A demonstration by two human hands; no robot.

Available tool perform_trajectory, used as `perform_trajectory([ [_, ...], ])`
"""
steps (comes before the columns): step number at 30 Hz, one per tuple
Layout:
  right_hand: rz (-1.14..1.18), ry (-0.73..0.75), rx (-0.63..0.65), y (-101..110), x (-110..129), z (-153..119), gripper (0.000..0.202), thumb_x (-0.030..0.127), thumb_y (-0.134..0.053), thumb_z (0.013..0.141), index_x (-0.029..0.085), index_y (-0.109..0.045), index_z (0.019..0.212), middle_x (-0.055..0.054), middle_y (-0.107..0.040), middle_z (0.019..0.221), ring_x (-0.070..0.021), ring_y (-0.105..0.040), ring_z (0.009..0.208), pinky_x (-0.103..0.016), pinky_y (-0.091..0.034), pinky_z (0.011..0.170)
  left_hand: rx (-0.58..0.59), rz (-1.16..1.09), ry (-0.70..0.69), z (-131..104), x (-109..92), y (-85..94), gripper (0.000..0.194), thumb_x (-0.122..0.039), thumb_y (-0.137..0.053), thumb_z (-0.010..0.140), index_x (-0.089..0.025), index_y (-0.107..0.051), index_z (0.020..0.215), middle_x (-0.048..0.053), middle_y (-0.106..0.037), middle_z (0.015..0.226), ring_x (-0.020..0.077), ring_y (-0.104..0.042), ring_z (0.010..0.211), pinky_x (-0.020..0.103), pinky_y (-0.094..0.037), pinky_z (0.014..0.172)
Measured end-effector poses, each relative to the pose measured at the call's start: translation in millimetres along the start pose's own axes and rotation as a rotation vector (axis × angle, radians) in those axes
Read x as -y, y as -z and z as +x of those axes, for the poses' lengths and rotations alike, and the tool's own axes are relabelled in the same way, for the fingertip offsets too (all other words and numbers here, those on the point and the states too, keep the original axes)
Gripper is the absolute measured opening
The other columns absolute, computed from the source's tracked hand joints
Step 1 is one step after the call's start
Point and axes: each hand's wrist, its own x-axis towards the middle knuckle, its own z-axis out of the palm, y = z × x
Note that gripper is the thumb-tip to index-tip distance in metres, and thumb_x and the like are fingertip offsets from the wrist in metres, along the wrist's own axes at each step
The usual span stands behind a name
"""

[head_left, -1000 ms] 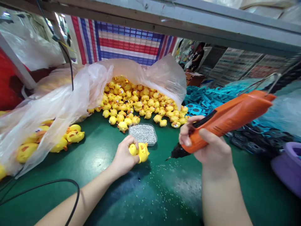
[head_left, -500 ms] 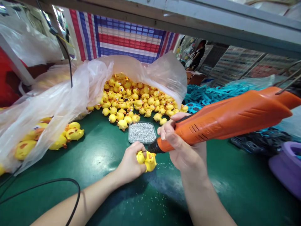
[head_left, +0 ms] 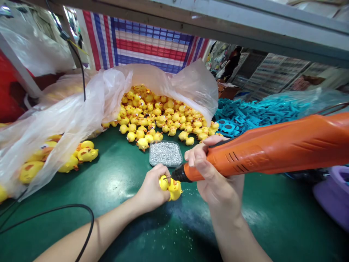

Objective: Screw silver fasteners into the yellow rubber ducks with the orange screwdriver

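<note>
My left hand [head_left: 154, 189] grips a yellow toy duck [head_left: 175, 188] against the green table [head_left: 122, 222]. Wrapped round the front of an orange electric screwdriver [head_left: 261, 149] is my right hand [head_left: 215, 171]. The tool slants down to the left, and its thin bit reaches the duck between its two rounded parts. Whether the bit touches a screw is too small to tell. Just behind the duck is a clear tray [head_left: 165, 154] full of small silvery pieces.
A plastic bag [head_left: 191, 85] spills many yellow ducks [head_left: 166, 112]. More ducks [head_left: 87, 154] lie at the left under plastic. Turquoise parts [head_left: 261, 111] and a purple container [head_left: 334, 193] are at the right. A black cable [head_left: 91, 218] crosses the lower left; a metal beam [head_left: 231, 27] runs overhead.
The screwdriver's rear end has swung down and nearer, and my right hand has shifted slightly right. My left hand and the duck are almost unmoved.
</note>
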Motion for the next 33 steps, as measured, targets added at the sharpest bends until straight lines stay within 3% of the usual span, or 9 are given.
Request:
perform_trajectory([
  [9, 0.002, -0.055, 0.059, -7.3, -21.9, -6.9, 0.019, 0.014, -0.069, 0.08, 0.024, -0.055, 0.087, 0.006, -0.05, 0.07, -0.0079, -0.049, 0.059, -0.025, -0.044, 0.058, 0.025, -0.056, -0.064, -4.7, -1.9, 1.1, 0.024, -0.002, -0.049, 0.047, -0.017, -0.049, 0.066, 0.0, -0.049, 0.075, 0.0137, -0.046, 0.069, 0.026, -0.035, 0.06],
  [18, -0.006, -0.018, 0.079, -5.0, -21.9, -12.6, 0.022, 0.013, -0.064, 0.083, 0.027, -0.052, 0.094, 0.006, -0.048, 0.07, -0.009, -0.047, 0.058, -0.025, -0.043, 0.055, 0.098, -0.077, -0.018, -8.2, -7.6, 2.1, 0.024, -0.003, -0.05, 0.047, -0.017, -0.048, 0.066, 0.0, -0.05, 0.073, 0.013, -0.045, 0.067, 0.025, -0.033, 0.057],
  [21, -0.001, -0.075, 0.086, -5.0, -20.5, -9.4, 0.023, 0.017, -0.068, 0.08, 0.026, -0.053, 0.094, 0.007, -0.048, 0.068, -0.0088, -0.048, 0.056, -0.026, -0.044, 0.054, 0.135, -0.082, -0.013, -6.3, -9.5, 4.4, 0.024, -0.003, -0.051, 0.047, -0.017, -0.05, 0.067, -0.001, -0.05, 0.072, 0.0128, -0.044, 0.066, 0.025, -0.033, 0.056],
  [29, -0.05, -0.006, -0.146, -4.9, 15.3, -3.0, 0.027, 0.019, -0.073, 0.074, 0.025, -0.057, 0.095, 0.008, -0.053, 0.064, -0.008, -0.053, 0.048, -0.024, -0.048, 0.05, 0.059, 0.054, 0.065, 4.3, -13.1, 19.4, 0.028, 0.001, -0.051, 0.042, -0.019, -0.045, 0.061, -0.004, -0.047, 0.07, 0.0133, -0.042, 0.069, 0.024, -0.031, 0.06],
  [33, -0.1, -0.006, -0.177, 0.4, 12.7, -10.8, 0.027, 0.02, -0.073, 0.075, 0.025, -0.057, 0.095, 0.007, -0.054, 0.065, -0.0087, -0.055, 0.049, -0.025, -0.05, 0.051, 0.029, 0.038, 0.061, 3.3, -19.6, 22.5, 0.026, 0.0, -0.05, 0.043, -0.019, -0.045, 0.06, -0.004, -0.047, 0.069, 0.0134, -0.042, 0.068, 0.025, -0.032, 0.061],
])
